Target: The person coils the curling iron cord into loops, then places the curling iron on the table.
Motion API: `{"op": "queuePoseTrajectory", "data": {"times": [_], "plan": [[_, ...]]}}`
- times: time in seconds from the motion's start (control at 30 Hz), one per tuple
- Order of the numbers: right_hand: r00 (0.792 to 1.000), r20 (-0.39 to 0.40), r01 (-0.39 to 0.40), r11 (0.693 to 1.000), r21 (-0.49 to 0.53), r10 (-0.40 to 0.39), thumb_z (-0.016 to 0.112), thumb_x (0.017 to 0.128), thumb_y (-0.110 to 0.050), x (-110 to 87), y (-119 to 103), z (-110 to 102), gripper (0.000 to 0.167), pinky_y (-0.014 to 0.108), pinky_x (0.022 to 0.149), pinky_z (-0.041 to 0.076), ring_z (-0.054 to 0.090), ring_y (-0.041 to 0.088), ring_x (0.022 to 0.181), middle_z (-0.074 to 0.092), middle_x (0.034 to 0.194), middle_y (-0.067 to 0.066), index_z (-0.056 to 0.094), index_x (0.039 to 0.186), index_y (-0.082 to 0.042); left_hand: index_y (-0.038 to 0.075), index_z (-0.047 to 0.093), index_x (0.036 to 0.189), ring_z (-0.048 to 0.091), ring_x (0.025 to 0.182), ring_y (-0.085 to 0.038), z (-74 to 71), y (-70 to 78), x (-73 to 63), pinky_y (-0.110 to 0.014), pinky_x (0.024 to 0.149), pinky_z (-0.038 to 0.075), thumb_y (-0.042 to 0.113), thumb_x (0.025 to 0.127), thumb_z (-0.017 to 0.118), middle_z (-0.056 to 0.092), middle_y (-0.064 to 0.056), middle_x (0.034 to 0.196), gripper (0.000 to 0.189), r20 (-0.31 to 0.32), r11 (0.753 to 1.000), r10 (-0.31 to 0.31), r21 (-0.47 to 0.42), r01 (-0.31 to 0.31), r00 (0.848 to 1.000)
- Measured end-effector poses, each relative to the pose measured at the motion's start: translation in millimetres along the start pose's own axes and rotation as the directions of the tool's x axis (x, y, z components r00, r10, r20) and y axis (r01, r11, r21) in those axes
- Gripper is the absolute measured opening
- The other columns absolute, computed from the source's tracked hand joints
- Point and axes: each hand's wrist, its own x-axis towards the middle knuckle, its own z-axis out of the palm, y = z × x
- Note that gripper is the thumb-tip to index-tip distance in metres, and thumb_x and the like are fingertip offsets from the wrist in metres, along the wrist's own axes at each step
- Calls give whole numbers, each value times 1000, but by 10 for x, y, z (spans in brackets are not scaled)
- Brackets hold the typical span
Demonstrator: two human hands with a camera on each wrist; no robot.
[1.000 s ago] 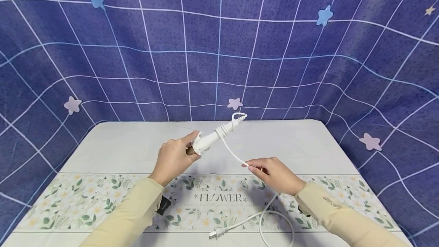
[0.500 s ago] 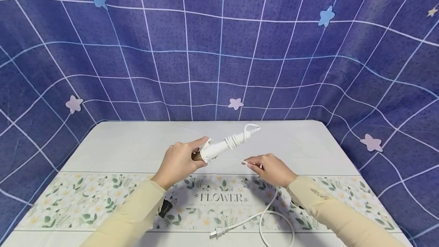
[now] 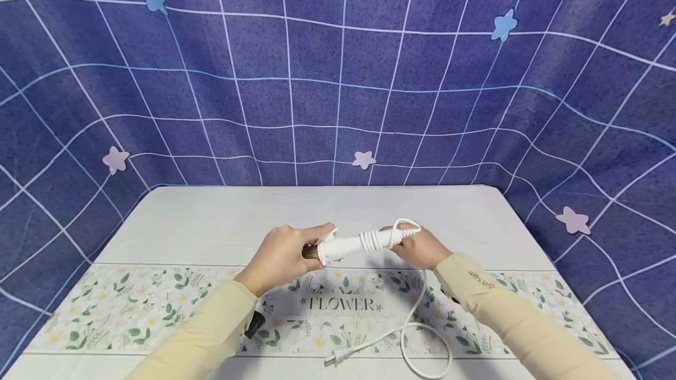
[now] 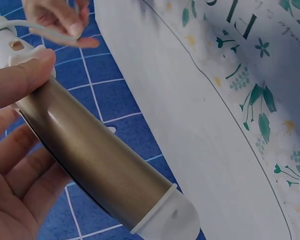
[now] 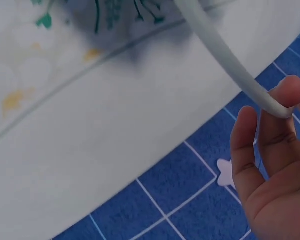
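Here, fingers (image 4: 30, 167) gripping curler (image 4: 97, 152), fingers (image 5: 279, 137) pinching cord (image 5: 224, 62)

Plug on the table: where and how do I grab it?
I'd probably pinch the plug by its thicker white body, from above: it lies on the table with nothing over it, metal prongs at one end and the cord leaving the other.

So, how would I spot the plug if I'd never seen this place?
On the white table before the blue curtain, find the flowered band printed with FLOWER. Just nearer the person than that word, at the band's near border, a white cord lies looped, with the plug at its left end. Its metal prongs set it apart from the smooth cord.
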Motion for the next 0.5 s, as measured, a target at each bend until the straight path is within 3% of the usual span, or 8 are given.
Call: {"op": "queuePoseTrajectory", "data": {"times": [0.1, 0.2, 0.33, 0.5], "plan": [[990, -15, 139, 990, 26, -138, 67, 92, 2, 63, 18, -64, 25, 45, 90, 56, 72, 28, 99, 75, 110, 11, 75, 114, -5, 16, 64, 140, 48, 56, 0, 4, 6, -9, -27, 60, 46, 18, 75, 90, 70, 5, 75, 70, 17, 1000, 22, 10, -22, 1000], [978, 18, 207, 978, 7, -207, 64, 97, -4, 128, 35, -125, 20, 43, 85, 58, 73, 21, 87, 76, 108, 11, 75, 114, -4, 17, 64, 139, 47, 55, 0, 6, 11, -15, -28, 59, 46, 16, 75, 90, 72, 2, 78, 69, 38, 999, 39, 26, -40, 999], [979, 62, 200, 978, -53, -196, 64, 100, -16, 180, 30, -193, 20, 38, 78, 57, 68, 10, 76, 76, 105, 9, 77, 113, -6, 19, 66, 137, 48, 54, -4, 10, 12, -24, -29, 57, 47, 17, 75, 90, 75, -1, 84, 66, 65, 994, 81, 62, -85, 995], [983, 60, 180, 979, -91, -175, 69, 97, -21, 205, -15, -271, 17, 38, 81, 57, 72, 15, 87, 77, 106, 4, 79, 107, -10, 19, 67, 136, 50, 56, -6, 20, 4, -41, -31, 57, 48, 22, 74, 91, 74, -1, 80, 67, 98, 987, 118, 95, -128, 988]]}}
